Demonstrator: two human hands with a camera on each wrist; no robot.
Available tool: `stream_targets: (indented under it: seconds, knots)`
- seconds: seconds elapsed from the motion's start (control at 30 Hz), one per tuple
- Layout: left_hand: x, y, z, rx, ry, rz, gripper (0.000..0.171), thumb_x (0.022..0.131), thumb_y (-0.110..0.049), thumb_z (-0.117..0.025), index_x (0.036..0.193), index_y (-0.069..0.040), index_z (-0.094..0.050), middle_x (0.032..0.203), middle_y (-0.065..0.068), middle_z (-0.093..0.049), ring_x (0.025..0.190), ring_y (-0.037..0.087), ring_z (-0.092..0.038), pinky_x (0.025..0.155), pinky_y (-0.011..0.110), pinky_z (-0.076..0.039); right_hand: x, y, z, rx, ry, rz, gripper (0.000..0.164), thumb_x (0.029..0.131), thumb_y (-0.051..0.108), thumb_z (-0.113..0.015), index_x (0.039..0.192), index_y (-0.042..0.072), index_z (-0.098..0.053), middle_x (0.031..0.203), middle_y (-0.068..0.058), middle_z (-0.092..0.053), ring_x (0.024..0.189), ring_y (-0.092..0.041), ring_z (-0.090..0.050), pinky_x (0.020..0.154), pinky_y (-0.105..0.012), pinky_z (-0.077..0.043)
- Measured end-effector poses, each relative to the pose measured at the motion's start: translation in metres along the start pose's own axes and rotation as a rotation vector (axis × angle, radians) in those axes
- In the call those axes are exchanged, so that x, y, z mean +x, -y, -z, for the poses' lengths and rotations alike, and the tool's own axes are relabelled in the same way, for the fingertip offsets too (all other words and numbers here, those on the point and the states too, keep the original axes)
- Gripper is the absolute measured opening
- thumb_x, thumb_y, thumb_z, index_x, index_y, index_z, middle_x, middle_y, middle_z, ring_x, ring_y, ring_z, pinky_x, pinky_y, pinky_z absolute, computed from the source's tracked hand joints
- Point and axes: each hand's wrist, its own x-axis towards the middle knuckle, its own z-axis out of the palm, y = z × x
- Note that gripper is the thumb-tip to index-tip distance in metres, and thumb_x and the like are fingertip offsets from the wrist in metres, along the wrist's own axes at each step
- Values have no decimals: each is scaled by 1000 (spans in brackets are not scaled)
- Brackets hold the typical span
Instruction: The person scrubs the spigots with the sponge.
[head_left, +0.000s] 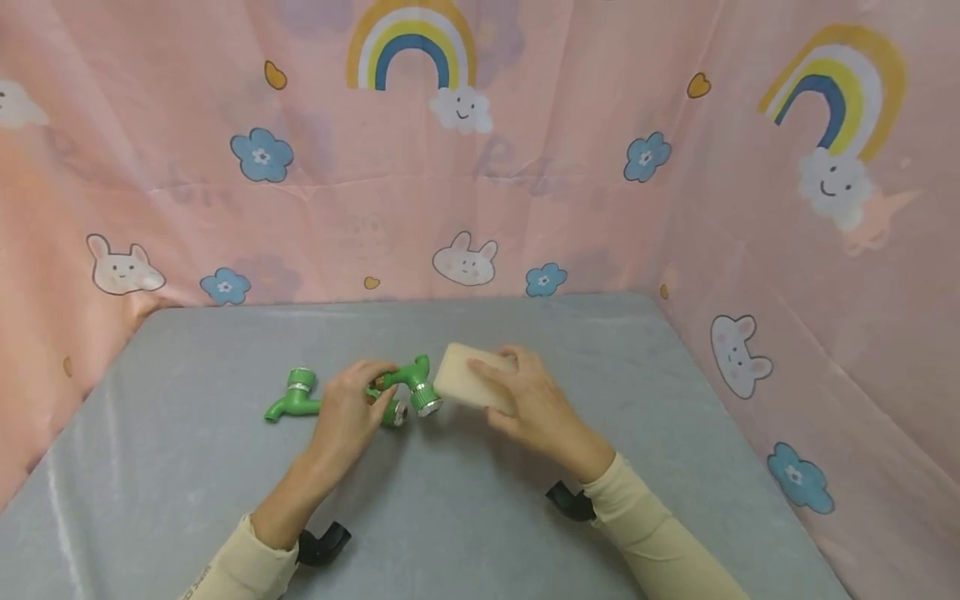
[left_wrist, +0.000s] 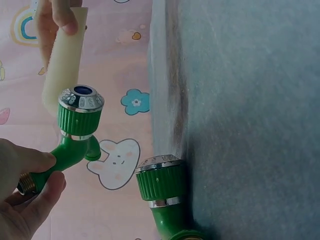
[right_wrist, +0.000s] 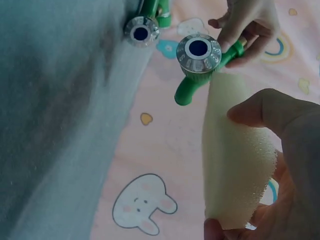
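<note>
My left hand (head_left: pixel 348 408) pinches a green plastic tap (head_left: pixel 411 379) between thumb and fingers at its brass-coloured threaded end. The tap's ribbed knob and silver cap (left_wrist: pixel 81 97) show in the left wrist view; it is held above the table. My right hand (head_left: pixel 536 404) grips a cream sponge block (head_left: pixel 467 377), thumb on one face. The sponge is close beside the tap's knob; whether they touch I cannot tell. Below the left hand lies a second green tap (head_left: pixel 393 412), partly hidden by the fingers. A third green tap (head_left: pixel 294 402) rests left of that hand.
A grey cloth covers the table (head_left: pixel 465 517). Pink printed curtain (head_left: pixel 570 225) hangs behind it and along the sides. One black curved piece (head_left: pixel 324 546) is beside the left sleeve, and another black curved piece (head_left: pixel 570 502) is beside the right sleeve.
</note>
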Motion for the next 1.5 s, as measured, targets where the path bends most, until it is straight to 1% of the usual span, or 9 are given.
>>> stream_targets:
  seconds: [0.3,0.43,0.57,0.73,0.97,1.07,1.27,1.4,1.5]
  knots:
    - [0,2,-2,-4,-5,-7,29,82,5,-79,109,0,-73,98,15,-73,83,24,-69,66,33,-62,2,0,3,45,-34,66,63,78,15,-80,139,21,-63,130,-21,-53,116,-37,-51,87,-48,-53]
    - [-2,1,-2,6,-2,-11,29,81,4,-80,109,-1,-73,98,14,-73,83,23,-69,65,32,-61,0,3,-1,67,-4,107,63,78,17,-80,138,22,-63,129,-21,-54,116,-36,-53,90,-48,-53]
    - [-1,-1,-2,17,-9,-25,29,82,3,-79,110,-1,-73,100,14,-73,82,23,-69,64,32,-61,-1,2,0,44,51,43,62,80,17,-78,139,22,-62,132,-22,-53,114,-36,-53,86,-47,-53]
    - [-1,-1,-3,21,-20,-39,30,81,5,-80,109,-1,-73,99,14,-73,80,23,-69,63,32,-60,-1,-4,5,0,20,-32,60,79,16,-78,137,20,-64,129,-23,-55,112,-38,-53,83,-48,-52]
    - [-1,-3,-1,15,-26,-80,29,81,4,-80,109,-2,-73,104,13,-74,82,22,-70,63,29,-60,1,7,-4,73,1,111,61,82,22,-79,141,22,-61,131,-19,-53,115,-34,-53,84,-44,-52]
    - [-2,-3,0,8,-25,-96,30,81,4,-81,109,-1,-73,105,14,-74,85,23,-71,65,30,-61,-1,9,-9,77,8,114,61,81,19,-80,140,22,-62,131,-20,-53,115,-34,-53,83,-44,-54]
    - [0,0,1,-61,-20,-85,28,82,3,-80,109,-3,-72,106,13,-73,87,23,-68,67,32,-62,1,-1,-7,127,63,18,63,81,14,-79,141,22,-61,134,-22,-51,113,-35,-53,83,-44,-55]
    - [2,3,1,-172,-3,-21,28,86,2,-77,112,-4,-71,106,13,-73,92,25,-69,70,32,-63,3,-9,0,145,59,-43,63,81,12,-77,142,21,-60,135,-22,-49,114,-36,-52,85,-45,-54]
    - [3,3,1,-269,26,48,29,88,-1,-76,116,-3,-71,111,14,-74,99,29,-72,73,29,-63,4,-11,2,142,-4,-27,63,80,12,-77,141,20,-61,134,-22,-49,115,-37,-50,86,-47,-53]
